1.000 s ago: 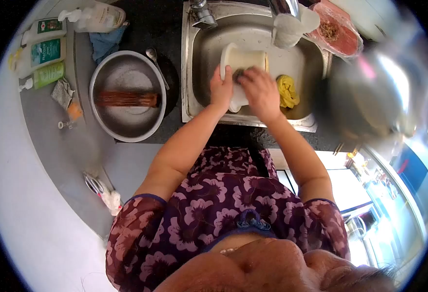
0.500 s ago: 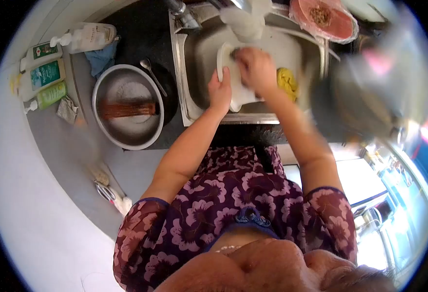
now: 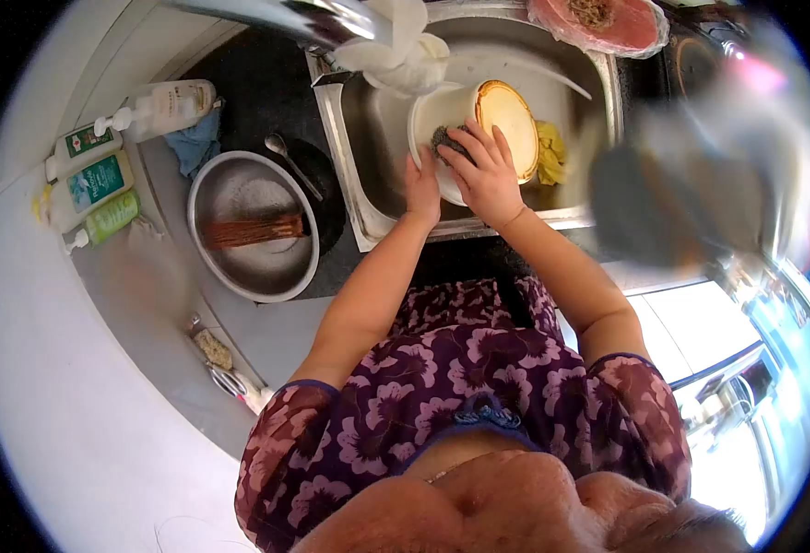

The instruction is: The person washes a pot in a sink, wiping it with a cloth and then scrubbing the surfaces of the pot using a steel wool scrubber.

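A white bowl [image 3: 508,129] is tipped on its side in the steel sink [image 3: 354,214], its brown-ringed underside facing right. My left hand [image 3: 423,192] grips the bowl's near rim, thumb and fingers closed on it. Against the bowl's outer wall, my right hand [image 3: 490,180] presses a dark grey scouring pad [image 3: 446,146] under its fingers. A crumpled yellow cloth [image 3: 552,152] lies in the sink just right of the bowl. Above the bowl hangs a white petal-shaped fitting [image 3: 405,60] by the metal tap [image 3: 336,18].
Left of the sink stands a round metal basin [image 3: 239,278] holding a brown bristle-like bundle [image 3: 255,230]. A spoon [image 3: 294,168] lies beside it. Several bottles, one a green bottle [image 3: 110,217], line the left ledge. A plastic-wrapped pink dish [image 3: 640,32] sits behind the sink's right corner.
The bowl has turned so its brown-ringed underside now shows. My right hand has shifted lower on it, with the scouring pad more visible. The camera view has shifted slightly.
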{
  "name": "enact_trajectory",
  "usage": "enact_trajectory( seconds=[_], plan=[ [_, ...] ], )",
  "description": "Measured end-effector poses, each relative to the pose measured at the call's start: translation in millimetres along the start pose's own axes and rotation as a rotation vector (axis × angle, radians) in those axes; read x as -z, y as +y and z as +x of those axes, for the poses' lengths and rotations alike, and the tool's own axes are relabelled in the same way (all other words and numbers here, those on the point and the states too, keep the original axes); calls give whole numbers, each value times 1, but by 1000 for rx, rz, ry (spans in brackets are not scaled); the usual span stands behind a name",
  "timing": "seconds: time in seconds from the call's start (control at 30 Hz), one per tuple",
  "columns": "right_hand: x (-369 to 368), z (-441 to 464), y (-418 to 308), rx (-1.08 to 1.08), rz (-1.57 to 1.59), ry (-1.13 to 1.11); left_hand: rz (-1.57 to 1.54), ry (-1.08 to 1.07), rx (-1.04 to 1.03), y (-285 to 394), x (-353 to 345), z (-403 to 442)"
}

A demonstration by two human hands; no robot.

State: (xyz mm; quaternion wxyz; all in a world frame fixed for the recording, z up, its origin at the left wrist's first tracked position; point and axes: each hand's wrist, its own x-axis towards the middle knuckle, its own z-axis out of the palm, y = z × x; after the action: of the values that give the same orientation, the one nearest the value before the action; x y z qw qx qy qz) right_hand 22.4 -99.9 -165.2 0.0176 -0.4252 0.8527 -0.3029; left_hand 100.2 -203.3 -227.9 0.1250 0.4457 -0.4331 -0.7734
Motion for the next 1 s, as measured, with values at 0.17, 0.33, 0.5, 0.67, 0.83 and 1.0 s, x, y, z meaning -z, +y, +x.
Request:
enact_trajectory(
  seconds=[0.17,0.33,0.5,0.67,0.83,1.0],
  plan=[
    [8,-20,9,-9,-58,-25,-41,-162,2,31,-20,-3],
    [18,53,62,-354,72,23,438,-206,-213,35,-32,9],
    [0,31,90,-324,148,87,500,-255,-213,29,-37,-16],
    [11,-7,41,-36,167,163,738,-338,-61,30,-16,-30],
    [-21,60,89,-370,295,-157,548,-279,-125,11,-4,-37],
    [-4,0,24,90,136,92,525,-376,162,28,22,-32]
  ],
)
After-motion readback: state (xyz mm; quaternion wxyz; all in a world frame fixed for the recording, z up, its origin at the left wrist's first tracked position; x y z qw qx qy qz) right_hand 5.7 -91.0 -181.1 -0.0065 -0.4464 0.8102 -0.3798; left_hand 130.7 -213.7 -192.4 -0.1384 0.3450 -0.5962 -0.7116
